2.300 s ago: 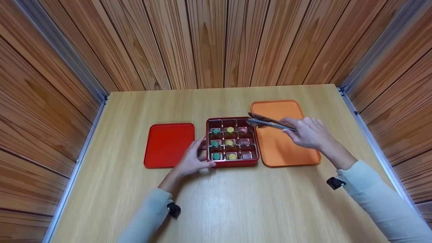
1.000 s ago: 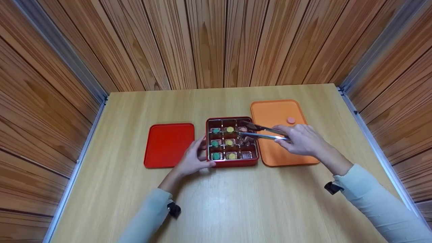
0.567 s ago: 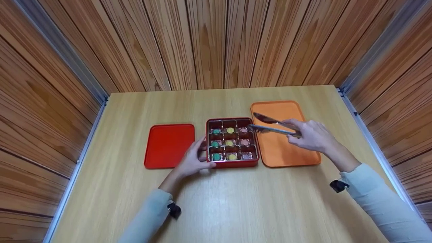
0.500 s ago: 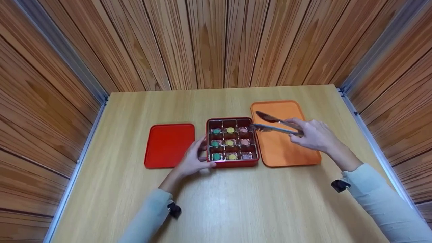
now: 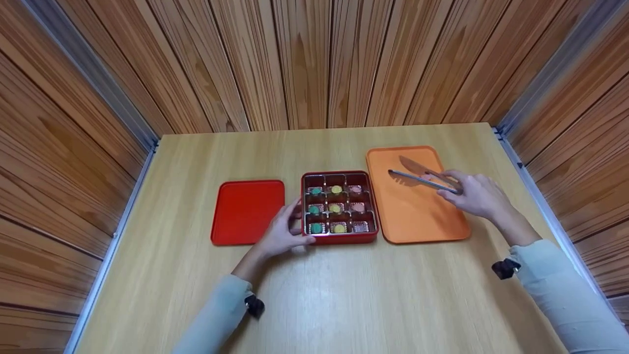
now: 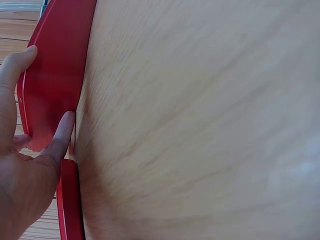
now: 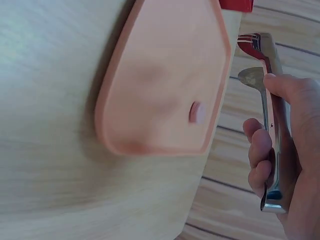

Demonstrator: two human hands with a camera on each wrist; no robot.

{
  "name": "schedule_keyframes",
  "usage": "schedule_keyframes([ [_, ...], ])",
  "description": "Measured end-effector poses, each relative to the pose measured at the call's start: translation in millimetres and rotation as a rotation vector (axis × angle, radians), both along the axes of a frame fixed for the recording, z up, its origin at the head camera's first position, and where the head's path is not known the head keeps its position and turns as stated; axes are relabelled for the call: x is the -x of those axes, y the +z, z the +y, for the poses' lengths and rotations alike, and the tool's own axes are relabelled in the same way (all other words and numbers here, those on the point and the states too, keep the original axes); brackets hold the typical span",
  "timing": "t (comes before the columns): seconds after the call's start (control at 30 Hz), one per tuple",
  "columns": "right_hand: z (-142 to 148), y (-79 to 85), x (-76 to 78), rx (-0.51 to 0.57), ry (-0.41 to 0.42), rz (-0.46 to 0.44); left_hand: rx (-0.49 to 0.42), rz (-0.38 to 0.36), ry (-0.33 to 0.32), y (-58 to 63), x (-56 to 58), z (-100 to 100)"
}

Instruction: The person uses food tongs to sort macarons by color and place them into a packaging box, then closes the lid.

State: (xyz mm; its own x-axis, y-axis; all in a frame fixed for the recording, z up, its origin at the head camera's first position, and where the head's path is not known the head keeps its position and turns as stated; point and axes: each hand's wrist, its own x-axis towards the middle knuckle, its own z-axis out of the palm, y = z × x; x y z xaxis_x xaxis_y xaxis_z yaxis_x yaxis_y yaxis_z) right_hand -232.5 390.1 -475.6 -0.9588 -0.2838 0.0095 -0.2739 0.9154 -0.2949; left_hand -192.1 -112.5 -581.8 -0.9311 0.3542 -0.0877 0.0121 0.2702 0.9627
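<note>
My left hand (image 5: 280, 235) holds the near left corner of a red box (image 5: 344, 239), thumb against its front wall and fingers at its left side. Inside the box, a clear divided liner carries green discs (image 5: 316, 228) on the left, yellow discs (image 5: 339, 228) in the middle and two pink discs (image 5: 357, 207) on the right. My right hand (image 5: 479, 194) grips metal tongs (image 5: 422, 181) whose spread tips hover over the orange tray (image 5: 417, 221). On that tray lies another pink disc (image 7: 196, 112), seen between the tong arms in the head view.
A flat red lid (image 5: 245, 211) lies left of the box, close to my left hand. The orange tray sits right against the box's right side. Wood-panelled walls (image 5: 314, 64) stand around the table (image 5: 334, 300) at the back and both sides.
A pink disc was set in the middle right compartment of the box. The tongs then moved right, from the box to over the orange tray. The left hand stayed in place.
</note>
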Motion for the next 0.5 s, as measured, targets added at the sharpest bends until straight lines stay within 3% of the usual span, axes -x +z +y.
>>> schedule_keyframes([
  [0.5,33.6,-11.6,6.9,0.004,-0.097,-0.102,0.026,0.007,0.004,0.9,-1.1,-0.8],
])
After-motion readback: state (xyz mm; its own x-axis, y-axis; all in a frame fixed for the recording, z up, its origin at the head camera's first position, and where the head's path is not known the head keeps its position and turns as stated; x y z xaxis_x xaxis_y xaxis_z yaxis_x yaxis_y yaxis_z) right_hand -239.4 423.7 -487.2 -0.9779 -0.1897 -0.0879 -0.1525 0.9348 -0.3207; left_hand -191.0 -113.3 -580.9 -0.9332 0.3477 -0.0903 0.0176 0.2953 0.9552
